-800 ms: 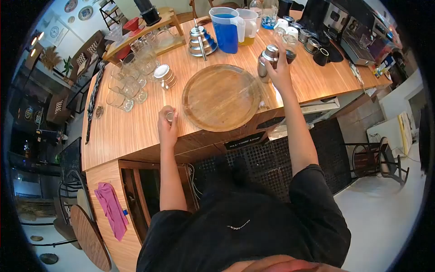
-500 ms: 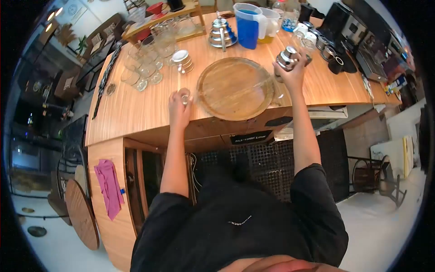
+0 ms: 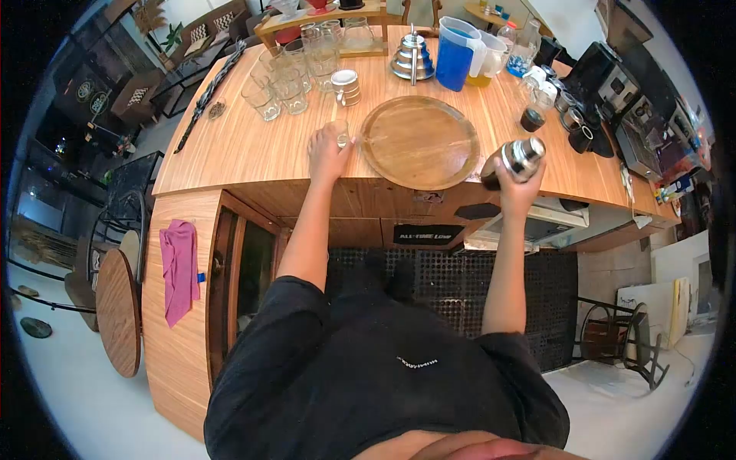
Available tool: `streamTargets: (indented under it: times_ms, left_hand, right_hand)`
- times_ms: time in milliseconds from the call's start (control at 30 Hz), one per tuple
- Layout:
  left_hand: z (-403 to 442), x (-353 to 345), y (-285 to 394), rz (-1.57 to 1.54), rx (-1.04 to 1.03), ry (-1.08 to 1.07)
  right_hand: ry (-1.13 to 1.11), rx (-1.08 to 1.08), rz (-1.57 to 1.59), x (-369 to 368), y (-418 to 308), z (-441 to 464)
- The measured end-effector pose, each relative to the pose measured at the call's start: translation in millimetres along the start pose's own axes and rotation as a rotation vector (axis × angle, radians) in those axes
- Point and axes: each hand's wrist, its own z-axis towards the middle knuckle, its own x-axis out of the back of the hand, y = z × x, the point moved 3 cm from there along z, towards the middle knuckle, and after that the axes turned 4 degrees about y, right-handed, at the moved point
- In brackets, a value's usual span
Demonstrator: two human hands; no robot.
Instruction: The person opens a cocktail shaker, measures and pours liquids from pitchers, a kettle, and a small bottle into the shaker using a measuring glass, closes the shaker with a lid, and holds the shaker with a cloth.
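Observation:
My left hand (image 3: pixel 328 159) is wrapped round a small clear glass (image 3: pixel 340 135) on the counter, left of the round wooden tray (image 3: pixel 420 142). In my right hand (image 3: pixel 521 185) is a metal shaker (image 3: pixel 523 156), tilted with its capped top up to the right, at the tray's right side. A white-topped cup (image 3: pixel 346 87) stands beyond my left hand, with several clear glasses (image 3: pixel 291 90) to its left. Beyond the tray are a silver kettle (image 3: pixel 412 60) and a jug of blue liquid (image 3: pixel 456 57). A small glass of dark liquid (image 3: pixel 532 118) stands beyond the shaker.
An espresso machine (image 3: pixel 630 143) and black cups (image 3: pixel 580 139) are at the right of the counter (image 3: pixel 253 153). Behind the blue jug stands a jug of yellow liquid (image 3: pixel 487 61). A pink cloth (image 3: pixel 179 268) hangs at the left. A wooden rack (image 3: pixel 383 14) stands at the back.
My right hand has brought the shaker nearer to the counter's front edge and tilted it. My left hand keeps hold of the small glass. The whole view has shifted as the head turned.

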Motion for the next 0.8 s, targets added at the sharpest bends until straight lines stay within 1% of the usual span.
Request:
streamTargets:
  times_ms: [67,100,167,233,267,300,333,367,400,433,467,500,567,633,700,733,767,800]
  left_hand:
    - [-1.8,0.6,0.2,0.016,-0.094,0.168]
    - [-7.2,5.7,3.1,0.016,-0.094,0.168]
    - [-27.7,33.3,18.1,-0.041,-0.230,0.410]
    - [-73.2,51.4,35.7,-0.446,-0.216,0.386]
    - [-101.8,45.3,36.4,-0.613,-0.053,0.220]
    - [-129.9,50.1,62.9,-1.107,0.125,-0.012]
    - [-151.9,55.5,88.3,-1.442,0.146,-0.185]
    - [-174.3,61.5,105.7,-1.564,0.265,-0.367]
    - [-191.1,62.4,116.9,-1.586,0.361,-0.556]
    - [-207.9,55.8,124.3,-1.521,0.233,-0.605]
    - [-210.3,70.5,132.1,-1.530,0.068,-0.575]
    - [-218.0,67.1,121.7,-1.691,0.209,-0.607]
    - [-211.6,86.5,111.7,-1.610,0.082,-0.668]
    - [-206.6,102.9,103.5,-1.514,0.114,-0.718]
    - [-201.4,104.5,92.9,-1.196,0.029,-0.685]
    - [-199.9,92.1,91.3,-1.202,0.018,-0.682]
    - [-200.2,85.2,88.4,-1.217,0.087,-0.687]
    - [-195.5,80.9,85.6,-1.191,0.133,-0.707]
  right_hand:
    - [-0.045,-0.061,0.054,2.4,-29.0,-28.9]
    - [-0.054,-0.077,0.079,3.8,-41.2,-44.6]
    - [-0.107,-0.160,0.104,5.3,-65.0,-74.2]
    - [-0.105,-0.274,0.158,3.0,-77.1,-106.3]
    - [-0.151,-0.305,0.211,-4.4,-87.3,-119.9]
    - [-0.205,-0.343,0.264,-12.3,-96.4,-132.6]
    - [-0.234,-0.349,0.310,-20.5,-97.7,-144.8]
    - [-0.302,-0.295,0.281,-27.7,-99.4,-154.7]
    - [-0.370,-0.237,0.253,-36.2,-101.1,-163.4]
    - [-0.437,-0.221,0.233,-45.7,-106.2,-168.7]
    - [-0.466,-0.261,0.230,-51.8,-109.6,-174.9]
    - [-0.494,-0.299,0.222,-56.7,-111.8,-179.6]
    - [-0.519,-0.318,0.266,-66.5,-112.6,-184.4]
    - [-0.549,-0.341,0.251,-77.0,-106.7,-191.8]
    - [-0.599,-0.396,0.240,-77.0,-89.5,-197.6]
    - [-0.637,-0.432,0.215,-80.3,-79.5,-196.7]
    - [-0.626,-0.484,0.341,-88.5,-72.6,-196.4]
    - [-0.642,-0.467,0.332,-94.0,-65.9,-193.2]
